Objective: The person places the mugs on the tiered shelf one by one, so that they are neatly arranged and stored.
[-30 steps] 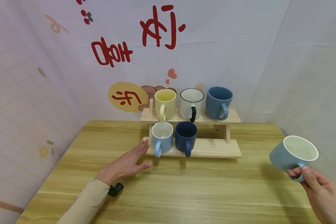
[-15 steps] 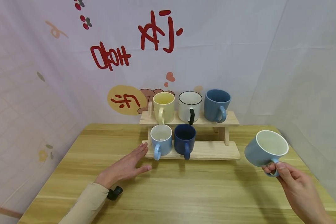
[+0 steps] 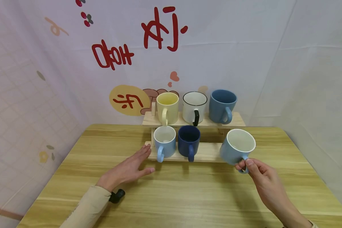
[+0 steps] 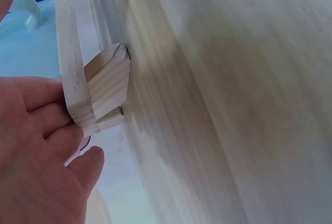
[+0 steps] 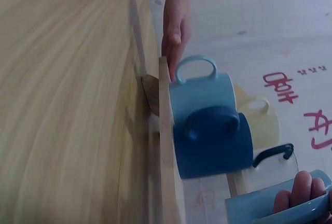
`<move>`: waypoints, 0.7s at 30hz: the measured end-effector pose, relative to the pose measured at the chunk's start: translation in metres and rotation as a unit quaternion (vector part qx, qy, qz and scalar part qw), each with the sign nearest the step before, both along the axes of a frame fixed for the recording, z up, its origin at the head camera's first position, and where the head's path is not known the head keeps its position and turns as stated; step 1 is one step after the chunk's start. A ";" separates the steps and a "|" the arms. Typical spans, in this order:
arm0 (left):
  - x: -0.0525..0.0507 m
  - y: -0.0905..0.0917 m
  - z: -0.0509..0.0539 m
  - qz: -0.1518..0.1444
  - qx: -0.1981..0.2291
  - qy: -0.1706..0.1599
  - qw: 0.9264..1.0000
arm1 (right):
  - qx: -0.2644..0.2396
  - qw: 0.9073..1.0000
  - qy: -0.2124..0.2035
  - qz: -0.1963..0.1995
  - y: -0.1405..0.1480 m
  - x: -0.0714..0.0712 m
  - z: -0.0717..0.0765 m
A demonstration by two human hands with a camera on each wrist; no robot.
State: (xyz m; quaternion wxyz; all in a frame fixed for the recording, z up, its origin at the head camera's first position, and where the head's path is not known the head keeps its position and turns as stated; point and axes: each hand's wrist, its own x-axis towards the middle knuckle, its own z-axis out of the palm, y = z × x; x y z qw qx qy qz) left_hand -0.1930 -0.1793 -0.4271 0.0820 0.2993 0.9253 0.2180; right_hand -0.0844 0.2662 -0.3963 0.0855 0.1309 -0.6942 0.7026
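Note:
My right hand (image 3: pixel 263 179) pinches the handle of a light blue mug (image 3: pixel 233 151) with a white inside. The mug tilts and hangs over the right end of a two-tier wooden rack's lower board (image 3: pixel 209 152); the head view does not show whether they touch. My left hand (image 3: pixel 128 168) lies with extended fingers at the rack's left end. In the left wrist view its fingers (image 4: pixel 49 115) touch the board's end (image 4: pixel 83 112). Beside it on the lower board stand a light blue mug (image 3: pixel 168 147) and a dark blue mug (image 3: pixel 186 145).
On the upper board (image 3: pixel 239 119) stand a yellow mug (image 3: pixel 171 110), a white mug (image 3: pixel 191 110) with black rim and handle, and a medium blue mug (image 3: pixel 219 109). The rack sits toward the back of a wooden table (image 3: pixel 182 196), before a printed cloth (image 3: pixel 231 47).
My right hand has carried the light blue mug leftward from the table's right side to the rack's right end. My left hand stays at the rack's left end.

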 end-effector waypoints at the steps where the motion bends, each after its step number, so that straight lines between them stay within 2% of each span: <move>1: 0.000 0.000 0.000 -0.001 0.000 0.000 1.000 | 0.008 1.000 -0.006 -0.008 -0.004 -0.001 0.000; 9: 0.000 0.001 -0.001 -0.005 -0.003 0.008 1.000 | 0.011 0.999 -0.048 -0.015 -0.029 -0.017 -0.005; 16: -0.001 0.001 -0.004 0.000 -0.008 0.002 1.000 | 0.066 0.994 -0.078 -0.047 -0.041 -0.034 -0.012; 21: -0.001 0.001 -0.004 0.002 -0.007 0.004 1.000 | 0.076 0.991 -0.092 -0.056 -0.048 -0.044 -0.018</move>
